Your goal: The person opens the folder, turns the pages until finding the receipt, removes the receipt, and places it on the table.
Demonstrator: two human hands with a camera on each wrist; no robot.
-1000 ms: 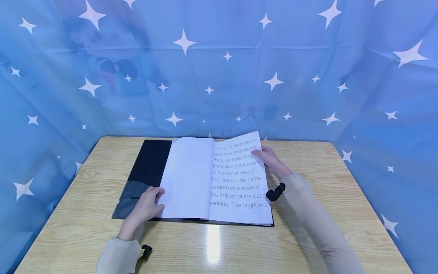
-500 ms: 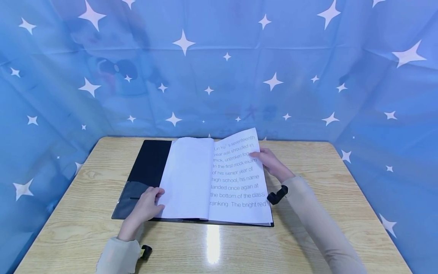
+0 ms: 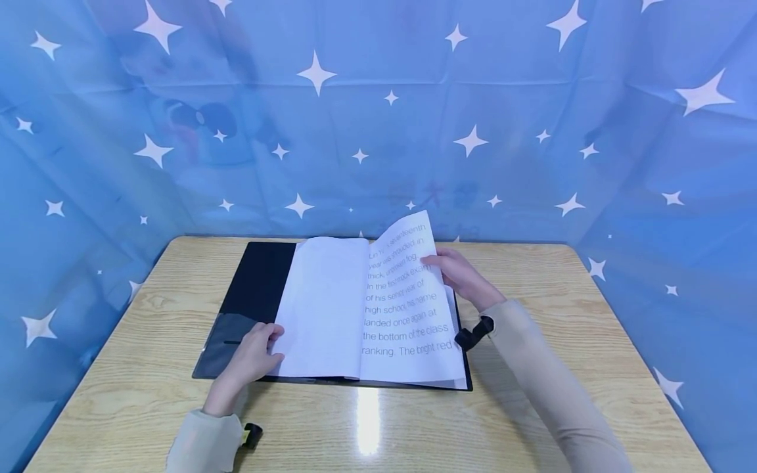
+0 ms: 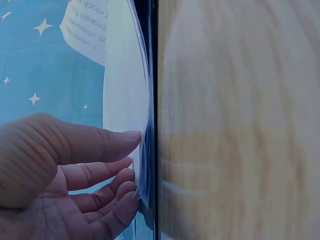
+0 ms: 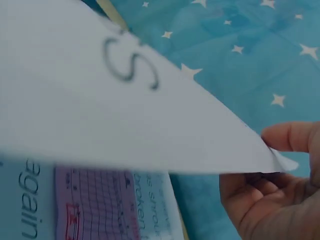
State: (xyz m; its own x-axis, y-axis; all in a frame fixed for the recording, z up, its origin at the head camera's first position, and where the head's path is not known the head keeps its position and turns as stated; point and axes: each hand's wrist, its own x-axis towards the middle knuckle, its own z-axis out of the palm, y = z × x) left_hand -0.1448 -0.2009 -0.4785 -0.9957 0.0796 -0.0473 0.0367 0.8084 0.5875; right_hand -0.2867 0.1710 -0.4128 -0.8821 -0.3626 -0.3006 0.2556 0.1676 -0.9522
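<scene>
A folder with a black cover (image 3: 254, 279) lies spread on the table, with white pages inside. Its left page (image 3: 322, 309) is blank; the right page (image 3: 402, 302) carries large printed English text. Between thumb and fingers, my right hand (image 3: 464, 276) pinches the right page near its upper outer edge. That page is raised and curved, its top corner in the air. In the right wrist view, a lower sheet (image 5: 42, 200) with text and a purple printed panel shows beneath it. My left hand (image 3: 254, 351) rests at the left page's outer edge, thumb (image 4: 107, 145) and fingertips touching it.
The folder lies on a light wood table (image 3: 532, 328) near its far edge. A blue curtain (image 3: 367, 131) with white stars hangs behind and at both sides. Light glares on the tabletop in front of the folder.
My right hand has moved left and slightly up, lifting the right page so that it bends more and uncovers a strip of sheet beneath. The left hand has not moved.
</scene>
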